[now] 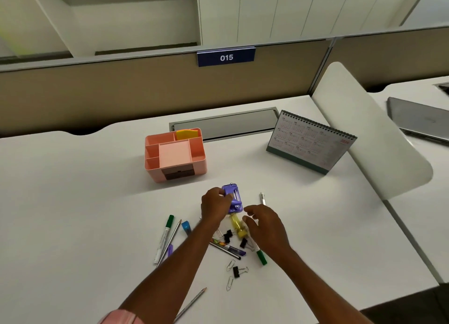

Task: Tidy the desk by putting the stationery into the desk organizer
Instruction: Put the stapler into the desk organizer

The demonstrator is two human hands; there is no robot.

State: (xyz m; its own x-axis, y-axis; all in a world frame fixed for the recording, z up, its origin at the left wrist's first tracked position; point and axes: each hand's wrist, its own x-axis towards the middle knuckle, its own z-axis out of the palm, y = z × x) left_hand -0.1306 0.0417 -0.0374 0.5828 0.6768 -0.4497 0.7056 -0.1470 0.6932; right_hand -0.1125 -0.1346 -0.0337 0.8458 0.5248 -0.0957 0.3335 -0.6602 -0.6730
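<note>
A pink desk organizer (155,172) stands at the back of the white desk, with yellow sticky notes (186,134) in a rear compartment. My left hand (215,206) grips a purple hole punch (233,198) in front of the organizer. Just to the right, my right hand (264,225) hovers with its fingers apart, holding nothing, above a yellow highlighter (238,226). Loose stationery lies around: a green marker (164,238), a pencil (171,238), a blue eraser (186,227), black binder clips (235,271), paper clips (230,265), a silver pen (262,198) and dark pens (230,249).
A desk calendar (308,144) stands at the back right. Behind the organizer, a grey cable tray lid (226,124) is set into the desk. A white divider panel (369,134) separates this desk from the neighbouring one with a laptop (418,119). Another pencil (192,303) lies near the front edge.
</note>
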